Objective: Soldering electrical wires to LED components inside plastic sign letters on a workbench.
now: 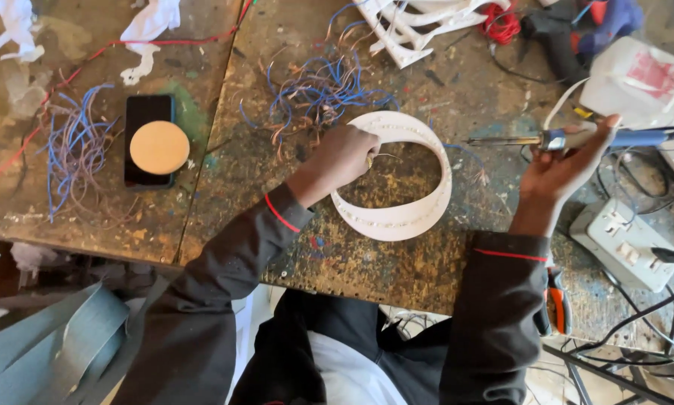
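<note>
- Far left, the worn, paint-spattered wooden tabletop (202,225) carries crumpled scraps of white paper (151,26) and a loose bunch of thin blue and pale wire offcuts (74,154), with a long red wire (89,56) trailing across them
- Just right of that bunch lies a black phone (150,107) with a round tan disc (159,147) resting on it
- Below the tabletop's edge, at lower left, folds of grey-green fabric (59,345) hang in view
- Towards the middle sits a tangle of blue and copper-coloured wire ends (318,94), near a white plastic lattice frame (415,26) at the top edge
- The left hand (344,154), in a dark sleeve with a red cuff stripe, has its grip pinched narrow on a fine bare wire at the inner wall of the white plastic ring-shaped band (419,217), which stands on its edge on the tabletop at the centre
- The right hand (565,169) has its grip closed around a blue-handled soldering iron (577,139), its metal tip pointing left, just above the ring's far rim
- At far right a white socket strip (625,244) and black cables (652,307) lie beside a translucent white plastic container (640,82)
</note>
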